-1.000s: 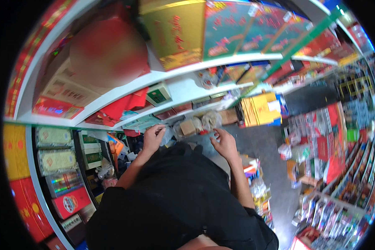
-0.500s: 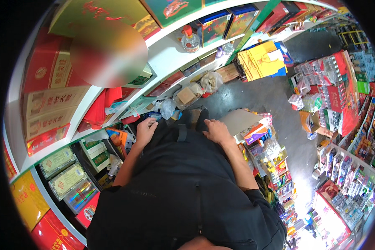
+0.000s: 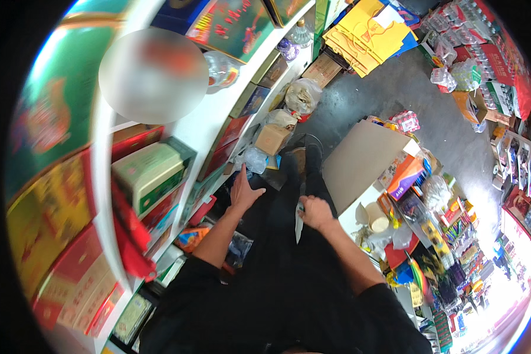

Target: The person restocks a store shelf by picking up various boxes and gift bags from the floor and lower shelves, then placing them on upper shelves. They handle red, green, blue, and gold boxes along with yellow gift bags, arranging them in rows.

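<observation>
My left hand (image 3: 245, 192) reaches toward the foot of the shelves with its fingers spread, and nothing shows in it. Just beyond its fingertips lies a clear, crumpled plastic bag (image 3: 254, 160). Over my thigh, the fingers of my right hand (image 3: 317, 213) are curled round a thin, pale, pointed strip (image 3: 299, 224) that hangs toward my body; its kind I cannot make out. The hidden end of the strip is inside the fist. My dark trouser legs (image 3: 314, 168) stretch out between the two hands.
White shelves (image 3: 203, 121) with boxes and bottles run along the left. A cardboard box (image 3: 272, 139) and a filled plastic bag (image 3: 303, 95) sit at their foot. Yellow bags (image 3: 369, 35) stand farther off. On the right is a counter (image 3: 360, 156) crowded with goods.
My view has shifted, and the shelves appear nearer. My left hand has spread its fingers close to the plastic bag. My right hand has closed, and a pale strip now shows in it.
</observation>
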Demonstrator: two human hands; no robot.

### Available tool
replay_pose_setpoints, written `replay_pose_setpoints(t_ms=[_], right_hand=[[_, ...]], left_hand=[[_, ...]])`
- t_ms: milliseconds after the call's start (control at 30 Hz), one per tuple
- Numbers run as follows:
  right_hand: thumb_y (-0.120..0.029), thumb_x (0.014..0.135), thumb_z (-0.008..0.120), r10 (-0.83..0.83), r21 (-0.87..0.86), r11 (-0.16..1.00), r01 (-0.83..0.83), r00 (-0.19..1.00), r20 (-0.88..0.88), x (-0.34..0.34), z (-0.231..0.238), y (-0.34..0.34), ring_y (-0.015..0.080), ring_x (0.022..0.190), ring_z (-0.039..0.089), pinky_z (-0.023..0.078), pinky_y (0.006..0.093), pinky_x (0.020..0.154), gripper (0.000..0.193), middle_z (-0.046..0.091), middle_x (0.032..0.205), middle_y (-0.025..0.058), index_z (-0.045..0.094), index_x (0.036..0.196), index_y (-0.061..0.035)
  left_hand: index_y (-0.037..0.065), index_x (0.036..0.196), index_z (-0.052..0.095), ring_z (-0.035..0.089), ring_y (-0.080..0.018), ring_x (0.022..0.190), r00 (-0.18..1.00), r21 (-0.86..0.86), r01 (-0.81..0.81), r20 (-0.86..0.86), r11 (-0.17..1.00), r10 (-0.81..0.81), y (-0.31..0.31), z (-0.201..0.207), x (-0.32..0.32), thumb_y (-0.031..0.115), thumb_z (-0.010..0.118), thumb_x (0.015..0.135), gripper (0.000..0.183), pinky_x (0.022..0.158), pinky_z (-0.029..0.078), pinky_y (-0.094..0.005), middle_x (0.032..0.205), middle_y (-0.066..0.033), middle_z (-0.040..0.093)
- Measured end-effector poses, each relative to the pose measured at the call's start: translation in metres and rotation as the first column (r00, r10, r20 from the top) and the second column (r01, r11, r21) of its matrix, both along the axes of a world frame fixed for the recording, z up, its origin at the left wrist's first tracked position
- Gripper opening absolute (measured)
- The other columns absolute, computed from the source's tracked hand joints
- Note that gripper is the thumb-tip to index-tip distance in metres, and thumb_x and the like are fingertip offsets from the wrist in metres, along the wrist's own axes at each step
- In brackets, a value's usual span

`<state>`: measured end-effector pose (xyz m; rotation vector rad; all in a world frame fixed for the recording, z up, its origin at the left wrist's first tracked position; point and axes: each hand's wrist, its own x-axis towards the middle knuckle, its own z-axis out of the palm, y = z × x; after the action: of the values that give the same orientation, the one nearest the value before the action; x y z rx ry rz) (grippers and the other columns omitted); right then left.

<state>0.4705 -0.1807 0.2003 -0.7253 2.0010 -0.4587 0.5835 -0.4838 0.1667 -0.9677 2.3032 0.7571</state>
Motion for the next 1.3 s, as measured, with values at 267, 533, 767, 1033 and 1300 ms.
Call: replay_pose_setpoints(t_ms=[267,533,767,1033,1300], right_hand=[[-0.015,0.098,0.083,-0.339,-0.170,0.916,0.364,0.927,0.162,0.082,-0.126,-0.004,0.0400,0.104,0.079,0.065,0.0496,0.093,0.036,0.080,0.112,0.0193,0.077,0.130,-0.0015],[-0.010,0.098,0.082,-0.538,-0.176,0.801,0.572,0.817,0.210,0.089,-0.153,-0.007,0.0404,0.101,0.078,0.065,0.0495,0.094,0.029,0.079,0.108,0.0178,0.079,0.126,-0.0005],[-0.010,0.099,0.081,-0.533,-0.216,0.803,0.556,0.831,0.158,0.078,-0.129,-0.012,0.0406,0.099,0.078,0.064,0.0496,0.091,0.026,0.079,0.106,0.0168,0.080,0.124,-0.0022],[-0.009,0.101,0.082,-0.452,-0.274,0.844,0.461,0.886,0.101,0.016,-0.003,-0.070,0.0307,0.099,0.085,0.068,0.0411,0.091,0.029,0.083,0.112,0.0175,0.081,0.129,-0.0019],[-0.012,0.103,0.080,-0.321,-0.556,0.792,0.253,0.947,-0.027,-0.052,0.133,-0.121,0.0290,0.090,0.083,0.065,0.0399,0.087,0.029,0.084,0.108,0.0184,0.080,0.127,0.0030]], left_hand=[[0.016,0.187,0.006,0.029,-0.0544,0.169,0.990,-0.209,0.138,0.027,0.968,-0.135,-0.017,-0.262,-0.093,0.050,0.111,0.066,0.163,0.132,0.031,-0.0700,0.183,-0.0359,0.025],[0.020,0.186,0.014,0.040,-0.0553,0.160,0.988,-0.304,0.131,-0.042,0.944,-0.150,-0.005,-0.359,-0.110,0.045,0.109,0.065,0.156,0.130,0.034,-0.0702,0.177,-0.0325,0.031],[0.031,0.186,0.021,0.047,-0.0530,0.152,0.994,-0.285,0.079,-0.053,0.955,-0.098,-0.007,-0.332,-0.105,0.041,0.105,0.060,0.151,0.125,0.041,-0.0680,0.168,-0.0293,0.041],[0.029,0.186,0.026,0.050,-0.0530,0.144,0.990,-0.250,0.117,-0.044,0.961,-0.132,-0.006,-0.079,-0.045,0.038,0.102,0.058,0.149,0.121,0.042,-0.0659,0.162,-0.0296,0.045],[0.024,0.185,0.030,0.051,-0.0517,0.143,0.977,-0.280,0.091,-0.162,0.956,-0.141,-0.009,0.124,0.067,0.040,0.101,0.060,0.144,0.118,0.041,-0.0637,0.156,-0.0282,0.049]])
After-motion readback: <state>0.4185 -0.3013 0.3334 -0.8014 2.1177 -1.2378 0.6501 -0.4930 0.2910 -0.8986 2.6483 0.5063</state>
